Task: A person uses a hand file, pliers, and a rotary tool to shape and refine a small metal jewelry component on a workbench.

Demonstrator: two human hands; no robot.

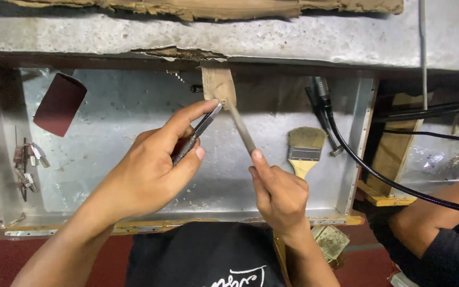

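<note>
While both hands work above the shallow metal tray [134,106], left hand [152,170] is clamped on a dark-handled knife [195,135], thumb and index pinching along it, blade tip pointing up-right toward the wooden block [218,84] at the tray's top edge. Right hand [278,194] grips a thin flat file [241,126], index finger laid along it, far end touching the block's lower edge just beside the knife tip. Hands are apart, tools converging at the block. Paintbrush [305,151] lies on the tray floor right of the right hand. Black cable [378,178] runs past the tray's right wall. Dark red sandpaper piece [59,103] sits at upper left, small metal clips [27,165] by the left wall. Another person's arm [436,212] is at lower right.
</note>
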